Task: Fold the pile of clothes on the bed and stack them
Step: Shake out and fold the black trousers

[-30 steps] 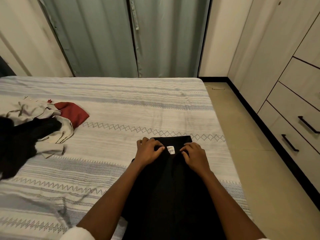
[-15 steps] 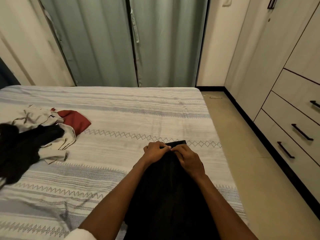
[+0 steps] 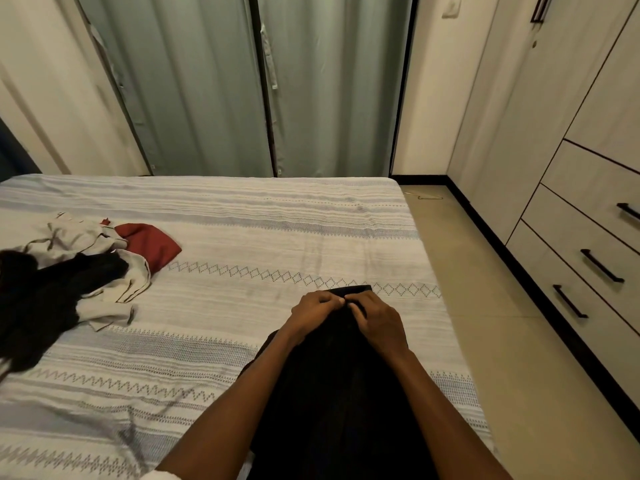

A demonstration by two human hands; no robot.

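Observation:
A black garment (image 3: 343, 382) lies flat on the bed (image 3: 242, 271), running from the near edge toward the middle right. At its far end my left hand (image 3: 313, 313) and my right hand (image 3: 379, 322) meet, fingertips pinching the fabric together. The garment's white label is hidden under my fingers. On the left of the bed lies the unfolded pile: a black piece (image 3: 45, 296), a cream piece (image 3: 114, 289) and a red piece (image 3: 152, 245).
The bed's right edge drops to a tiled floor (image 3: 502, 323). A wardrobe with black-handled drawers (image 3: 588, 258) lines the right wall. Grey-green curtains (image 3: 225, 84) hang behind the bed's far side.
My hands have come together at the garment's far end, covering the white label seen earlier. My head has tilted up a little, showing more wall.

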